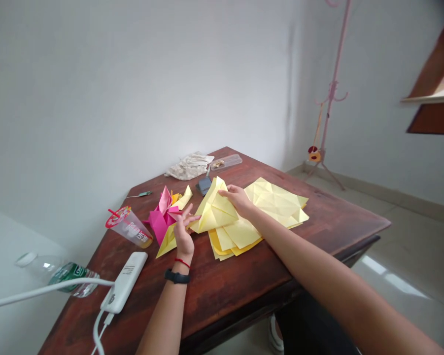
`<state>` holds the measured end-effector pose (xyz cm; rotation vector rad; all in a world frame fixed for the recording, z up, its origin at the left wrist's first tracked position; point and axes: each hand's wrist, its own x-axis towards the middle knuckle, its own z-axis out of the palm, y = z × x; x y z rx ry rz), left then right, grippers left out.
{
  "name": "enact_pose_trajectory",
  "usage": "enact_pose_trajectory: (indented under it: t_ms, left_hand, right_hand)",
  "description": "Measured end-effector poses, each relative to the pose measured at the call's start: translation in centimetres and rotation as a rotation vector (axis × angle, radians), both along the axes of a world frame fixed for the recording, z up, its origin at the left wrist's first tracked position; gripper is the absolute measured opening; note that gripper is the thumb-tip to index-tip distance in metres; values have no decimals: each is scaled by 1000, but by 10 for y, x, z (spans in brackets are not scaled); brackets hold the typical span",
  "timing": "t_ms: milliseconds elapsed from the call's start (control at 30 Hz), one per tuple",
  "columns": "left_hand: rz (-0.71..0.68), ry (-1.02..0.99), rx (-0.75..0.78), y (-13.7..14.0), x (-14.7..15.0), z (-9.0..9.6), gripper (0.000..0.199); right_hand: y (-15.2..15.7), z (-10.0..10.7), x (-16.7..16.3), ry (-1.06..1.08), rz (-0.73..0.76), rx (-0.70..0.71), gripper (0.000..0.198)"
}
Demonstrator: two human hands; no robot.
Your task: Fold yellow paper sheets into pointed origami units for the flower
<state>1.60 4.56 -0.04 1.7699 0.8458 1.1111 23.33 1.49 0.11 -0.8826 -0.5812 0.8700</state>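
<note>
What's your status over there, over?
Right hand gripping folded paper. Left hand open beside it, contact unclear. Pink paper, yellow sheets close by.

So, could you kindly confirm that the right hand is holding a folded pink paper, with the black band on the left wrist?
Not quite: the folded paper in the right hand is pale yellow, not pink, as the head view shows. The black band is indeed on the left wrist.

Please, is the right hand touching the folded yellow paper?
Touching. The head view shows the right hand gripping the folded yellow paper by its edge.
</note>
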Motion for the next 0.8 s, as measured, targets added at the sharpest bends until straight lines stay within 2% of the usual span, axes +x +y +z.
enact_pose_trajectory:
  t_ms: [67, 133, 200, 300, 433, 500, 700, 800]
  left_hand:
    - [140, -11, 53, 0, 3, 2, 69]
    - [193, 13, 119, -1, 7, 3, 55]
    - [169, 41, 187, -4, 10, 5, 43]
    - [92, 43, 243, -10, 11, 8, 38]
    - [-76, 65, 148, -16, 10, 9, 42]
    - [-110, 104, 120, -17, 12, 8, 42]
    - [-37, 151, 166, -20, 16, 7, 19]
    - [76, 74, 159, -19, 14, 10, 21]
  right_hand:
    - [-2, 2, 1, -67, 1, -26, 27]
    - [-4, 4, 2, -131, 53, -45, 28]
    - [-5, 5, 2, -190, 126, -62, 30]
    - [-6, 6, 0, -246, 204, -68, 34]
    - [-7, 4, -5, -256, 298, -26, 36]
    - [-8, 3, -7, -248, 349, -15, 37]
    - [-11, 4, -12, -217, 406, -62, 34]
    - [-14, 6, -13, -113, 545, -25, 37]
